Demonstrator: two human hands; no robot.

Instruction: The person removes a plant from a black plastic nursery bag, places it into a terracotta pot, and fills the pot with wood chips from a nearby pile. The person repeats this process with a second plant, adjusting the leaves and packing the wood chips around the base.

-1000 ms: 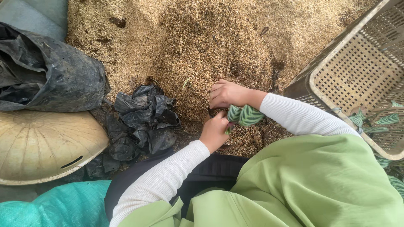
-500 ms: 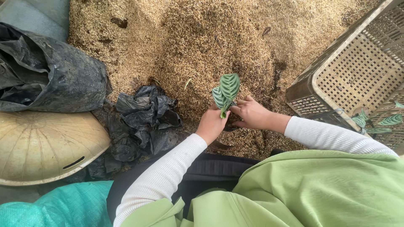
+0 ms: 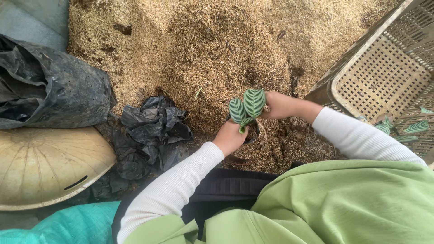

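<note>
Head view of a potting station on the ground. The left hand (image 3: 231, 137) cups the near side of a small dark pot (image 3: 253, 131), its fingers wrapped on the rim; the right hand (image 3: 278, 105) closes on the far side, just behind the seedling (image 3: 247, 106) that stands upright in the pot. Both grips are pressed onto the pot, and the fingertips are largely hidden by the leaves. The pot sits at the near foot of the husk heap (image 3: 212, 49), touching it. Left of the pot lie crumpled black bags (image 3: 151, 131); farther left are a large black sack (image 3: 49, 92) and a tan woven hat (image 3: 43, 167). Right of the pot a plastic crate (image 3: 384, 77) stands tilted, with more striped leaves (image 3: 402, 129) beside it. The seedling looks light and fragile, its stalks soft; the pot wall seems thin and pliable, so hold is best taken low on the pot, never on the leaves.
</note>
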